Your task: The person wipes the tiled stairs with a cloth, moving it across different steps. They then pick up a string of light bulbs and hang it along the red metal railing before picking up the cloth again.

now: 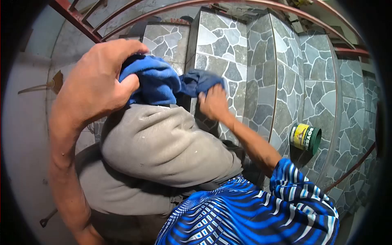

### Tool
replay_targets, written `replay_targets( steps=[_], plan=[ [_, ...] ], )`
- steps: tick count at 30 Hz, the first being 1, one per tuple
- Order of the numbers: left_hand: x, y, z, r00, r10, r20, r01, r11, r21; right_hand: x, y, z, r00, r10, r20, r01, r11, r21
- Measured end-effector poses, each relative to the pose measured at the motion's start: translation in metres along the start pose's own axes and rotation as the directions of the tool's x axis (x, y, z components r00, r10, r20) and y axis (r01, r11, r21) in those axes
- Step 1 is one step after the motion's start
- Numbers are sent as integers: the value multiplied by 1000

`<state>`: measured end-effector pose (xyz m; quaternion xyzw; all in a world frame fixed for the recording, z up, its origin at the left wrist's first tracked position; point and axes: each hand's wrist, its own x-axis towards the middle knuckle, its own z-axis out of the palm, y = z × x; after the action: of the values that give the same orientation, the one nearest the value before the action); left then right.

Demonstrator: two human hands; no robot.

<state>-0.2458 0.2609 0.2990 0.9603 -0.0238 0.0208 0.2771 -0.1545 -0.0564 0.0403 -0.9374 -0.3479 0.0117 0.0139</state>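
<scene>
My left hand (pixel 96 77) curls around a bundled bright blue cloth (pixel 157 79) over my bent knee, with the thumb and a finger pressed against its side. My right hand (pixel 214 104) is closed on a darker blue cloth (pixel 200 81), which lies against the edge of a stone-patterned tile step (pixel 222 45). The two cloths meet in this view between my hands. Under the bright cloth is my leg in grey trousers (pixel 159 139), marked with small pale specks.
A green and yellow paint can (pixel 302 138) stands on a tiled step to the right. Red metal railing bars (pixel 228 3) run across the top. More tiled steps (pixel 314 94) go down the right side. A brown pointed tool-like object (pixel 55 83) lies at the far left.
</scene>
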Motion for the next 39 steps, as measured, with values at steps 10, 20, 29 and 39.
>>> replay_targets(
  steps=[10,20,29,39],
  plan=[
    [2,0,-3,999,-22,35,22,1000,0,1,-12,11,998,32,58,-23,990,-140],
    [9,4,-3,999,-5,54,6,1000,-13,9,-29,4,993,100,69,-90,988,-125],
    [3,1,1,1000,-14,19,15,999,-47,31,0,11,988,115,102,-103,988,-118],
    [1,4,-4,997,-57,58,57,998,1,18,-12,9,987,109,116,-90,983,-157]
  ],
)
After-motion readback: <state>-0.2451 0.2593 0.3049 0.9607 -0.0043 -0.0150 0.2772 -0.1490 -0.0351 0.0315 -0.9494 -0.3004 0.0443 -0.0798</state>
